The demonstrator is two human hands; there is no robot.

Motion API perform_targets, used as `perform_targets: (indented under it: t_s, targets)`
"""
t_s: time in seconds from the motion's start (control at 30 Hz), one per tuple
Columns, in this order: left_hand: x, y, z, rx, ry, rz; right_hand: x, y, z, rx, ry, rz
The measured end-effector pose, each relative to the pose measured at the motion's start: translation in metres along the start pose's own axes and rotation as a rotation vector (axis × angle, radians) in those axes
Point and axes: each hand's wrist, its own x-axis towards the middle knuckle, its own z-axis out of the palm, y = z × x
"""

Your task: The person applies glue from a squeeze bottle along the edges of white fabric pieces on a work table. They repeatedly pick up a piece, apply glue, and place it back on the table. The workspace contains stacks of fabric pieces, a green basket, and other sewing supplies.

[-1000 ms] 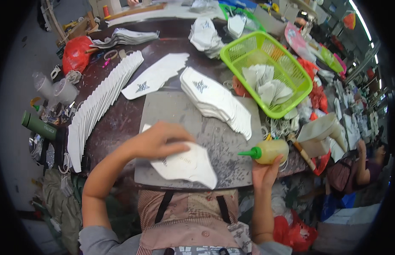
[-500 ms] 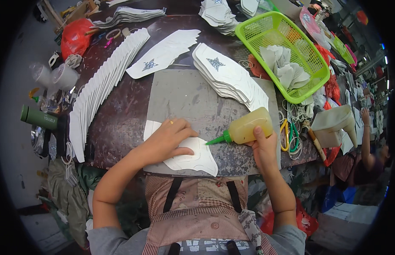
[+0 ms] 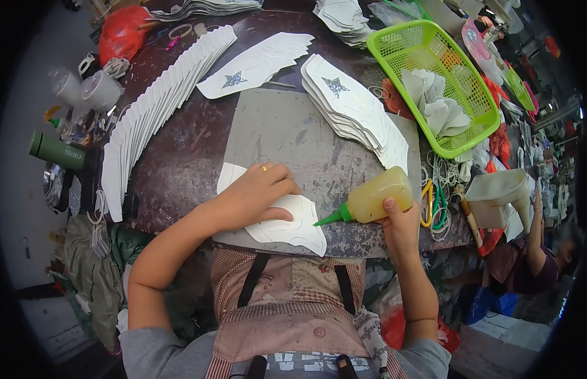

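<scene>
A curved white cut-out piece (image 3: pixel 301 222), maybe a shoe-upper part, lies at the near edge of a grey work board (image 3: pixel 268 129). My left hand (image 3: pixel 258 197) rests on the piece, fingers pressing down together and thumb stretched apart. In my right hand (image 3: pixel 402 227) is a squeeze bottle (image 3: pixel 383 194) of yellowish liquid, likely glue, tilted on its side. Its green nozzle (image 3: pixel 332 218) points left, with the tip at the piece's right edge. Farther back lie a stack of white pieces topped by a glittery star (image 3: pixel 353 104) and a smaller spread of similar pieces (image 3: pixel 258 63).
A long fanned row of white pieces (image 3: pixel 164 104) curves along the left. At the back right stands a green plastic basket (image 3: pixel 446 150) holding white scraps. Yellow-handled scissors (image 3: pixel 426 203) and green-handled scissors (image 3: pixel 440 208) lie right of the bottle. Another person (image 3: pixel 527 252) is at far right.
The nozzle tip has shifted slightly right and down along the piece's edge, the bottle moving with it. My left hand stays on the piece. The whole view has shifted a little.
</scene>
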Motion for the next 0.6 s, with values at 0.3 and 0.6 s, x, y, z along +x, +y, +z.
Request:
perform_targets:
  t_s: [0.3, 0.6]
  targets:
    - [0.002, 0.005, -0.002, 0.025, -0.003, -0.026, -0.027, -0.002, -0.017, -0.035, 0.035, 0.011]
    - [-0.017, 0.027, 0.008, 0.192, 0.174, -0.114, -0.08, 0.006, -0.018, 0.042, 0.111, -0.049]
